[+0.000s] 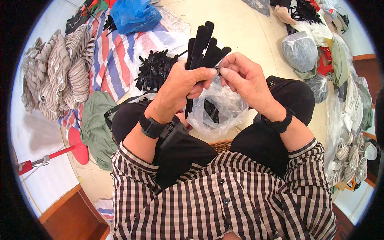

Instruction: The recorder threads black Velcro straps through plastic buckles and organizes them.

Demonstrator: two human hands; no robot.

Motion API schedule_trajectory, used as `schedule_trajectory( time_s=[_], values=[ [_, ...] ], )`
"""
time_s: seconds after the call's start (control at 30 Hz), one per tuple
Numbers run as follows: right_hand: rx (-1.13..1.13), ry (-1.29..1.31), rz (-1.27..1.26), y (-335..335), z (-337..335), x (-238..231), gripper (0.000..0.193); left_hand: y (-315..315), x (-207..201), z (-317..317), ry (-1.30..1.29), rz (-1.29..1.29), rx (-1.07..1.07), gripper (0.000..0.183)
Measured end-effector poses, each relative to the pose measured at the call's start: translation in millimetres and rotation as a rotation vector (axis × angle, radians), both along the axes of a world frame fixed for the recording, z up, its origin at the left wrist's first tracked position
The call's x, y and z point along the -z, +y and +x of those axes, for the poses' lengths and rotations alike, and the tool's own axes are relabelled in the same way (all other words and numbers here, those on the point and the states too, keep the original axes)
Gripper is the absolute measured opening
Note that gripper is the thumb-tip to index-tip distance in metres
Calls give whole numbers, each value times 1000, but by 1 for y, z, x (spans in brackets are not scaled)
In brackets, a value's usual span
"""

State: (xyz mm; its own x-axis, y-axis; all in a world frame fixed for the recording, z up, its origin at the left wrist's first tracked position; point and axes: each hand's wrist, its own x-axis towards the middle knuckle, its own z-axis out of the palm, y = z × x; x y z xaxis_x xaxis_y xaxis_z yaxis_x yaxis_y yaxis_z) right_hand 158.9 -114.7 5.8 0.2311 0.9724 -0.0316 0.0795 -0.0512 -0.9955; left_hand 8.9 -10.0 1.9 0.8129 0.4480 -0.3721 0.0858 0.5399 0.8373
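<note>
Clear plastic bag (236,106) below the hands | pile of black straps (154,72) to its left | here's the strap bundle (202,47), left hand (170,86) clasping it | right hand (248,80) pinching a tiny piece (218,70), indistinct, by the left thumb | seemingly fingertip detail work; next calls for steady pinching

Bright, even light — glints on crumpled clear plastic bag (236,109); black fisheye rim, cream tiled floor (236,26) with seams bowed.

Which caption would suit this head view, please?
Left hand gripping black straps, right hand close beside it, above a clear plastic bag.
</note>
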Motion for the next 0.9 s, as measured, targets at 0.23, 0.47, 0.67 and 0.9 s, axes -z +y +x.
schedule_trajectory(
  time_s=[0.23,0.47,0.67,0.9],
  values=[
    [-45,-88,86,-3,-1,1,16,-2,4,1,-38,-8,-39,7],
    [-40,-38,113,-4,1,3,23,-2,-2,2,-78,-39,-57,19],
    [41,190,12,-2,10,-4,23,-5,-9,2,-119,54,-97,24],
    [120,317,14,1,27,-11,25,-8,-14,0,-107,124,-86,32]
  ],
)
